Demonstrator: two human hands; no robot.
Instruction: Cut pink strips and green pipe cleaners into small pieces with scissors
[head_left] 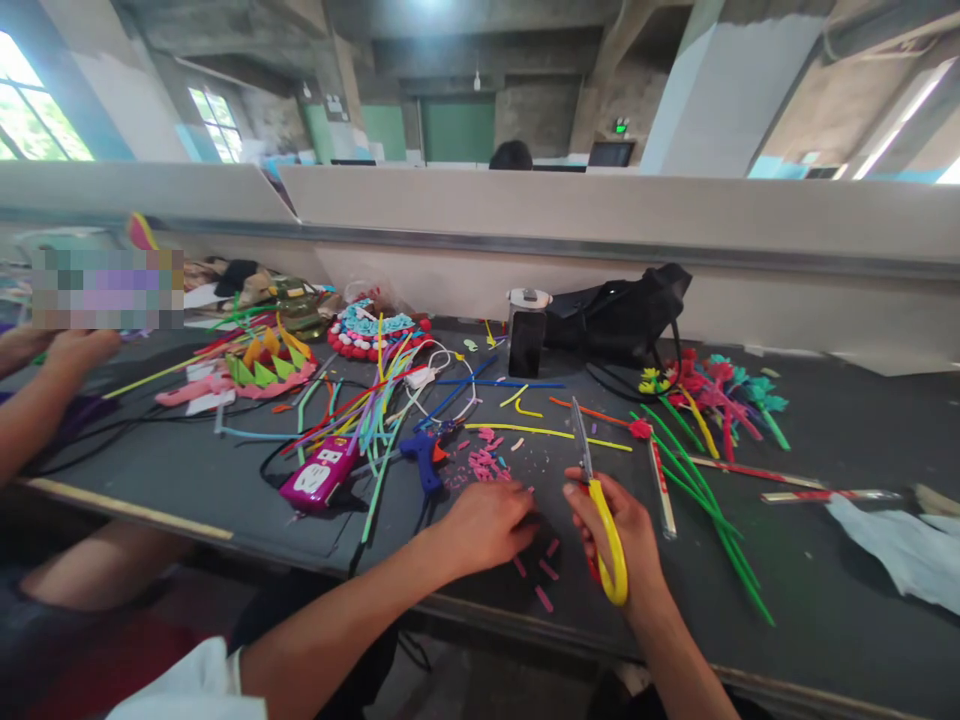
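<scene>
My right hand [621, 525] grips a pair of scissors [611, 545] with yellow handles and some red on the inside. The blades point away from me and look nearly closed. My left hand [491, 522] is low over the table, its fingers bent and bunched together; whatever they pinch is hidden. Just beyond it lies a heap of short pink cut pieces [486, 458], with a few blue bits among them. Several more pink strips [544, 598] are scattered between my hands, near the table's front edge.
A blue glue gun [426, 455], a magenta power strip [324, 478] and many coloured fuzzy stems lie left. Green stems [697, 495] and colourful flowers [727, 395] are right. A phone [526, 345] leans before a black bag [622, 320]. Another person's hands [75, 360] work far left.
</scene>
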